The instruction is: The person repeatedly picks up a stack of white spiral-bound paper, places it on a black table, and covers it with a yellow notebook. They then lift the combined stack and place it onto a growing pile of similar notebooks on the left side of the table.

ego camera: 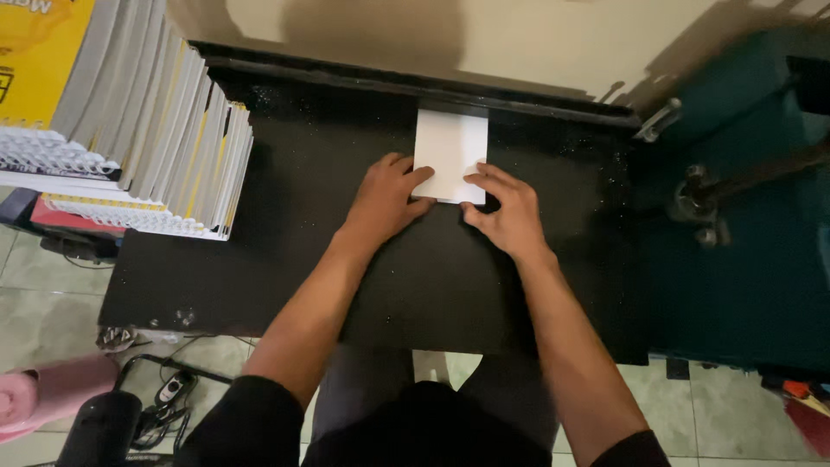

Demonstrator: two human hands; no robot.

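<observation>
Yellow printed cover [39, 56] at top left, lying on top of the booklet stack: a slanted rectangle cut off by the picture's edge, bright yellow with darker print, partly blurred. Stack of spiral-bound booklets [160, 143] under and beside it on the left end of the black table [285, 251], fanned white page edges with thin yellow stripes and white coil bindings along the lower side. No screens, signs or separate stick-on labels visible elsewhere.
</observation>
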